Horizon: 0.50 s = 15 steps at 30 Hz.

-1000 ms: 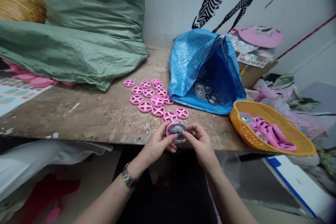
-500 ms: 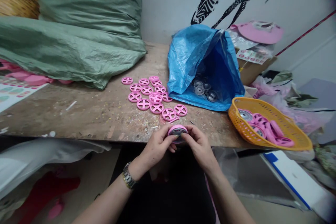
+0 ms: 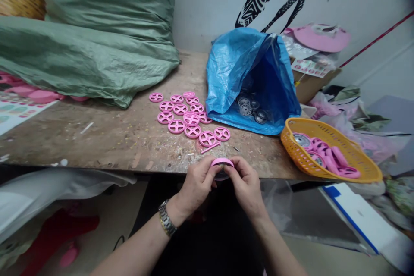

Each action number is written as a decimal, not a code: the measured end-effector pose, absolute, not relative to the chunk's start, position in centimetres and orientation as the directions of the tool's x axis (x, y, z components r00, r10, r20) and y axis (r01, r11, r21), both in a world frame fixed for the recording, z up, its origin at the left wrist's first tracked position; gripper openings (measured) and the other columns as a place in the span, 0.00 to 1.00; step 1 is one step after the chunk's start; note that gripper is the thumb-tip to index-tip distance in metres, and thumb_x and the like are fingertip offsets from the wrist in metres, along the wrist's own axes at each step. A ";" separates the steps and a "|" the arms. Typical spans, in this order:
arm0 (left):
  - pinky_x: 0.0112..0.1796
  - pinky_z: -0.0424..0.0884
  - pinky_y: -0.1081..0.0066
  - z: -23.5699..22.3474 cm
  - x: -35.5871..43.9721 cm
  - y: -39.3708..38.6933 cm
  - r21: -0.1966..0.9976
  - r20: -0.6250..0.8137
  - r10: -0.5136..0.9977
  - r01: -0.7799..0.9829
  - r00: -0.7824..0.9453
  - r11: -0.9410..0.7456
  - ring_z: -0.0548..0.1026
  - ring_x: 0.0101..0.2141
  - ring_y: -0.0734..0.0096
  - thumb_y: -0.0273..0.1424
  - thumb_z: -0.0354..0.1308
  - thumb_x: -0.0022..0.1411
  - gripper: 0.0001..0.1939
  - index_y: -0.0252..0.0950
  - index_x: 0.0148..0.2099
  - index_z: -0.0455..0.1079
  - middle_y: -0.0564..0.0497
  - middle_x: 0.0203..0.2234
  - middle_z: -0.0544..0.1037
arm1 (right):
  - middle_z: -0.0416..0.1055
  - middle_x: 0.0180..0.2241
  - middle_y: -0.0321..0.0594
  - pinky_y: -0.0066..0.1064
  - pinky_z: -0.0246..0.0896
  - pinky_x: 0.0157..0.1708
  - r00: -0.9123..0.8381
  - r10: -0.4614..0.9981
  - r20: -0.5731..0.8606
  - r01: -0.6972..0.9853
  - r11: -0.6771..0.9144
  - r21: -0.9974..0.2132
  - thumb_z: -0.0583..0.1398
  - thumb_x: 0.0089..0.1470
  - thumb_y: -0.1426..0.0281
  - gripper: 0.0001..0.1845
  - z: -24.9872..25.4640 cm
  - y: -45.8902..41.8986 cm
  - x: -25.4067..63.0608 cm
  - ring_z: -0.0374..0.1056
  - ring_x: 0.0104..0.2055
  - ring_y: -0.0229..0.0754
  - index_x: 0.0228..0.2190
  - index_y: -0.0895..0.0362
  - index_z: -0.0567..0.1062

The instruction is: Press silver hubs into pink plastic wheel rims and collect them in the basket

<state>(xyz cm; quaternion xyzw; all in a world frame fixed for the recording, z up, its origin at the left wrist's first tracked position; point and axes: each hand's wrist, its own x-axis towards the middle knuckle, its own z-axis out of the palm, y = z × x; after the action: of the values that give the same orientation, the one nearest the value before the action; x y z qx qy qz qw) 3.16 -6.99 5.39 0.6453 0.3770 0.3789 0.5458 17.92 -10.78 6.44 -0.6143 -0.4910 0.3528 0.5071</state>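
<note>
Between my two hands is a small toy wheel (image 3: 222, 161) with a pink rim and a dark grey disc inside it. My left hand (image 3: 198, 180) grips its left side, thumb pressed on the disc. On the right side my right hand (image 3: 245, 180) holds it the same way, fingers behind and thumb in front. The thumbs cover much of the disc. Just beyond my hands, several pink spoked wheels (image 3: 192, 131) lie in a loose cluster on the wooden table (image 3: 106, 138). A thin pink stick (image 3: 211, 147) lies at the cluster's near side.
A blue bag (image 3: 226, 64) gapes toward me, with grey discs (image 3: 247, 107) inside. At right, a yellow basket (image 3: 287, 151) holds pink wheels, some with silver discs. Big green sacks (image 3: 106, 64) cover the table's back left. A small metal pin (image 3: 236, 149) lies near its front edge.
The wheel has tilted in my hands, so less of its disc shows. Both thumbs have moved closer together on it. The view has shifted slightly.
</note>
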 end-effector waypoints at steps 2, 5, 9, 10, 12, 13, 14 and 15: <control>0.22 0.67 0.76 5.5 3.3 -6.9 0.996 0.025 0.902 0.068 0.432 -0.060 0.70 0.20 0.75 0.40 0.49 0.70 0.15 0.36 0.41 0.70 0.54 0.24 0.70 | 0.72 0.28 0.35 0.29 0.61 0.34 0.275 0.961 0.030 0.206 -0.029 -0.978 0.62 0.55 0.63 0.08 6.3 -10.6 18.0 0.67 0.32 0.39 0.31 0.55 0.75; 0.23 0.71 0.75 5.8 3.2 -6.5 0.999 -0.011 0.858 0.046 0.513 -0.015 0.73 0.23 0.74 0.40 0.52 0.68 0.14 0.37 0.48 0.71 0.52 0.30 0.74 | 0.73 0.29 0.37 0.30 0.62 0.35 0.278 0.960 -0.037 0.108 -0.070 -0.992 0.63 0.52 0.60 0.11 6.2 -10.2 18.3 0.67 0.33 0.41 0.31 0.56 0.75; 0.25 0.75 0.73 5.9 2.9 -6.4 0.998 -0.058 0.802 0.036 0.595 0.046 0.74 0.25 0.72 0.34 0.57 0.65 0.24 0.42 0.62 0.62 0.51 0.33 0.74 | 0.73 0.29 0.36 0.30 0.63 0.34 0.261 0.961 -0.089 0.008 -0.094 -0.996 0.65 0.50 0.58 0.13 6.5 -9.8 18.7 0.67 0.32 0.40 0.31 0.56 0.75; 0.25 0.76 0.72 5.9 2.8 -6.5 0.998 -0.069 0.802 0.035 0.593 0.060 0.74 0.25 0.72 0.33 0.56 0.65 0.25 0.42 0.63 0.60 0.52 0.33 0.73 | 0.73 0.29 0.36 0.30 0.62 0.35 0.240 0.966 -0.096 0.000 -0.098 -0.995 0.65 0.49 0.59 0.13 6.6 -9.8 18.8 0.67 0.32 0.40 0.31 0.56 0.75; 0.25 0.76 0.72 5.7 2.7 -6.5 0.997 -0.071 0.810 0.036 0.582 0.061 0.74 0.25 0.72 0.33 0.54 0.66 0.24 0.42 0.63 0.61 0.52 0.32 0.73 | 0.73 0.30 0.35 0.29 0.62 0.35 0.194 0.976 -0.101 0.006 -0.104 -0.995 0.66 0.49 0.61 0.12 6.9 -9.9 18.7 0.67 0.33 0.39 0.33 0.55 0.75; 0.25 0.76 0.72 5.7 2.7 -6.6 0.998 -0.065 0.812 0.043 0.580 0.049 0.74 0.25 0.72 0.33 0.53 0.66 0.23 0.42 0.63 0.62 0.52 0.32 0.73 | 0.73 0.30 0.34 0.29 0.62 0.35 0.182 0.978 -0.097 0.020 -0.103 -0.995 0.66 0.49 0.62 0.11 7.0 -10.0 18.7 0.67 0.33 0.39 0.33 0.55 0.76; 0.25 0.75 0.72 5.6 2.6 -6.6 0.998 -0.058 0.811 0.055 0.582 0.031 0.73 0.25 0.72 0.32 0.53 0.66 0.23 0.42 0.63 0.62 0.51 0.33 0.74 | 0.73 0.30 0.34 0.29 0.62 0.35 0.179 0.980 -0.089 0.042 -0.098 -0.994 0.66 0.48 0.63 0.10 7.1 -10.2 18.6 0.67 0.33 0.39 0.33 0.55 0.76; 0.25 0.75 0.72 5.5 2.6 -6.6 0.997 -0.050 0.809 0.071 0.586 0.010 0.73 0.25 0.73 0.31 0.53 0.66 0.23 0.41 0.63 0.62 0.51 0.34 0.74 | 0.73 0.30 0.34 0.29 0.62 0.35 0.185 0.980 -0.077 0.069 -0.091 -0.993 0.66 0.48 0.64 0.09 7.1 -10.3 18.6 0.67 0.33 0.39 0.32 0.55 0.76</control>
<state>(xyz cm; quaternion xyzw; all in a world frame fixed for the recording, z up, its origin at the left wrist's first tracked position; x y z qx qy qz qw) 2.63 -6.63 5.52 0.6378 0.3448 0.2967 0.6216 18.58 -10.29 7.15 -0.5830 -0.4495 0.4534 0.5025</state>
